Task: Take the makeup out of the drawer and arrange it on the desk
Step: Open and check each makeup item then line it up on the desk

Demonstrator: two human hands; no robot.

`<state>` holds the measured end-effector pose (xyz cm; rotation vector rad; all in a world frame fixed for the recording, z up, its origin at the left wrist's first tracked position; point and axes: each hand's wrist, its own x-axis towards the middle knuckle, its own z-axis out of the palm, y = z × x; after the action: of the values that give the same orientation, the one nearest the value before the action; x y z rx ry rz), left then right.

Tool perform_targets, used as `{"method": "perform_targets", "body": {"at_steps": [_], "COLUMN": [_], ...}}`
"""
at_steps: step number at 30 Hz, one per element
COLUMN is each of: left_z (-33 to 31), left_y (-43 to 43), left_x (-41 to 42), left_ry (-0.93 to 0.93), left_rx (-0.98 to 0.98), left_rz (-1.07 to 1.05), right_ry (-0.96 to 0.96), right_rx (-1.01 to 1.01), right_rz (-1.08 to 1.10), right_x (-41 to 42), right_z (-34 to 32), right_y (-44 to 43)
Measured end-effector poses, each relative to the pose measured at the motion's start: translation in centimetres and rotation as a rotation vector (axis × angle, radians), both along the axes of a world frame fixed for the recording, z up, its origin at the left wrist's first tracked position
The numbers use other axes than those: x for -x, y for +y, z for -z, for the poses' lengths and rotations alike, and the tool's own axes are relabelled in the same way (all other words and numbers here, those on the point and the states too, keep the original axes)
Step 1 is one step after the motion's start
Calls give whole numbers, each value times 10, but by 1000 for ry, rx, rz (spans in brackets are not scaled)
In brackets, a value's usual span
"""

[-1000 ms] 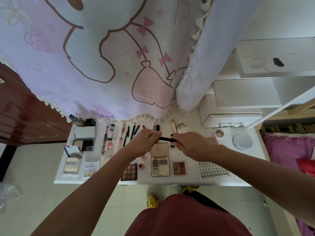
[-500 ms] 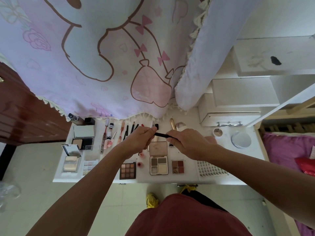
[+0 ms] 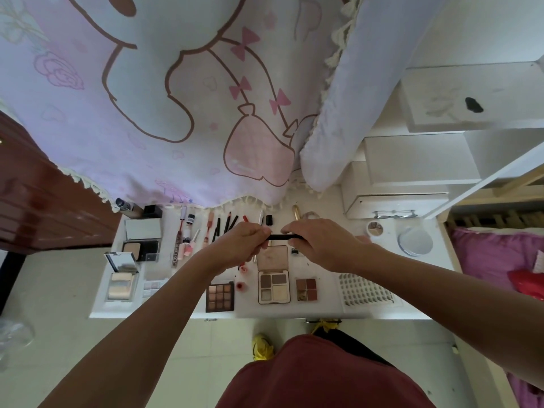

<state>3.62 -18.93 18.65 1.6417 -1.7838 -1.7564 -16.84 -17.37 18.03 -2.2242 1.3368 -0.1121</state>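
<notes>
A thin black makeup pencil is held level above the white desk. My left hand pinches its left end and my right hand grips its right end. Below them lie an open four-pan eyeshadow palette, a brown nine-pan palette and a small red-brown quad. A row of pencils and lip tubes lies at the back. Open powder compacts sit on the left. No drawer shows.
A pink cartoon curtain hangs over the desk's back edge. A tray of false lashes, a round mirror and a small round pot sit at the right. White boxes stand behind. A dark wooden door is at the left.
Both hands stay on the black pencil above the desk. They have drifted slightly apart, so more of the pencil shows between them.
</notes>
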Motion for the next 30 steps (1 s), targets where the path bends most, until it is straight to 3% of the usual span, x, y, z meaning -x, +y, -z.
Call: {"method": "perform_targets", "body": {"at_steps": [7,15,20,25,30], "left_z": [5,2,4,8,18], "left_y": [0,-3,-7,-6,-4], "left_x": [2,2,-3,-10,-9], "left_ry": [-5,56,56,57,90], "left_rx": [0,5,16,-10,-38], "left_rz": [-8,0,-22,-88,-147], "right_ry": [33,53,2,-252,-223], "right_rx": [-30,67,-77,-316,-339], "right_rz": [-14,-13,61,167,166], "right_x": [-9,-2,4,16,28], "right_z": [1,4,12,6,10], "right_y": [-3,-7,-10,-15,-20]}}
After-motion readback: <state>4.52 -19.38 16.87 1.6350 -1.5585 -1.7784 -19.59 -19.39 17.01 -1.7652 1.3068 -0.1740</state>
